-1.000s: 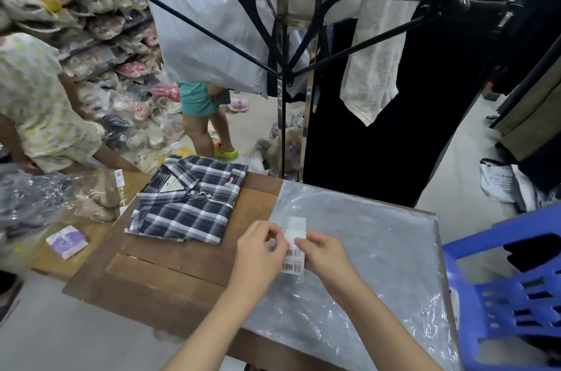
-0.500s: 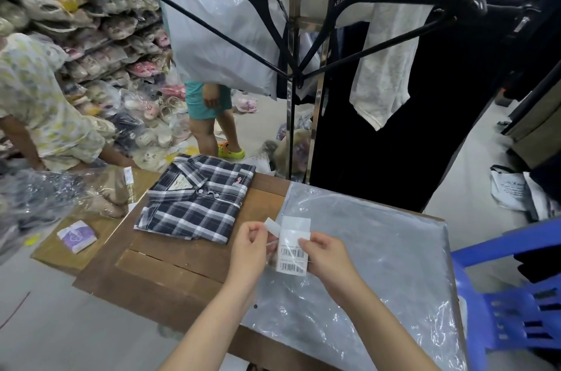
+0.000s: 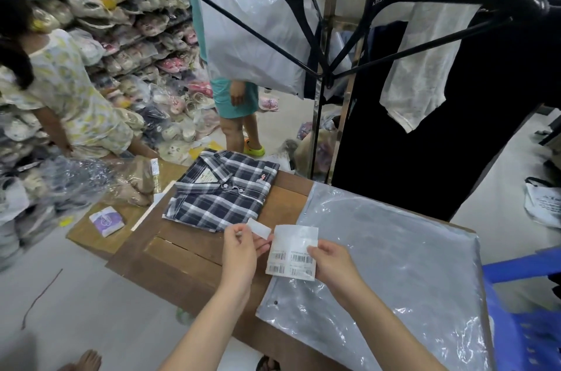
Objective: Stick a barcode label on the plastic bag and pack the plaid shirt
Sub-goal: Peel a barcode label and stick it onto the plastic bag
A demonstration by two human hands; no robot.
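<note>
A folded dark plaid shirt [image 3: 223, 191] lies at the far left of the wooden table [image 3: 185, 261]. A clear plastic bag [image 3: 391, 273] lies flat over the table's right half. Over the bag's left edge my right hand [image 3: 334, 261] pinches a white sheet of barcode labels [image 3: 293, 249] by its right side. My left hand [image 3: 241, 249] pinches a single small white label [image 3: 259, 228], peeled away and held just left of the sheet. Both hands hover a little above the table.
A blue plastic chair [image 3: 525, 310] stands at the right. Black hangers [image 3: 425, 6] and dark clothes hang on a rack behind the table. Two people [image 3: 73, 103] stand at the left by piled bagged shoes. A low board [image 3: 91, 231] holds a small purple packet and bagged goods.
My left hand has peeled a small label off the sheet and drawn it to the left. The sheet has been lifted slightly, and the camera has tilted up and leftward.
</note>
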